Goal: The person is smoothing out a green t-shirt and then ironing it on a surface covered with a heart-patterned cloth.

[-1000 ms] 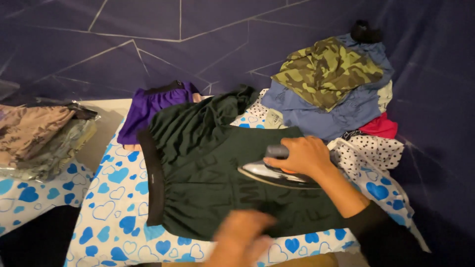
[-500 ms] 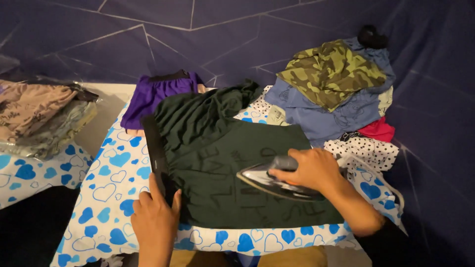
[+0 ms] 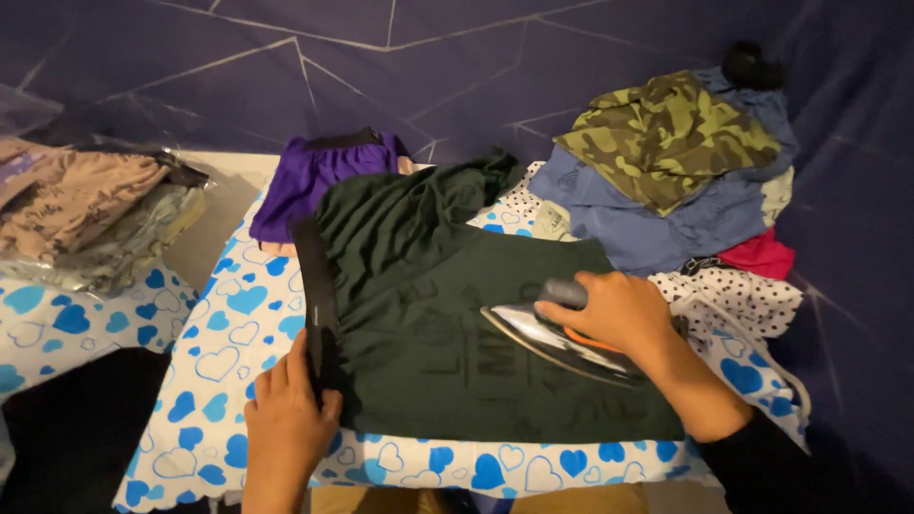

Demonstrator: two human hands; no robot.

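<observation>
Overhead, the dark green garment (image 3: 457, 324) lies flat on the heart-print ironing board (image 3: 228, 352). On its right half the right hand (image 3: 609, 309) is wrapped around the iron (image 3: 562, 343); at its left, black-banded edge, the left hand (image 3: 286, 419) pinches, apparently, the fabric.

A dark blue-purple fabric backdrop (image 3: 457, 67) fills the space behind the work area, crossed by thin pale lines that meet at angles. The light is dim and warm, falling mostly on the middle. The tabletop (image 3: 219, 371) wears a white cover printed with blue hearts. At the left lies a second surface (image 3: 57, 328) in the same heart print, with deep shadow below it.
</observation>
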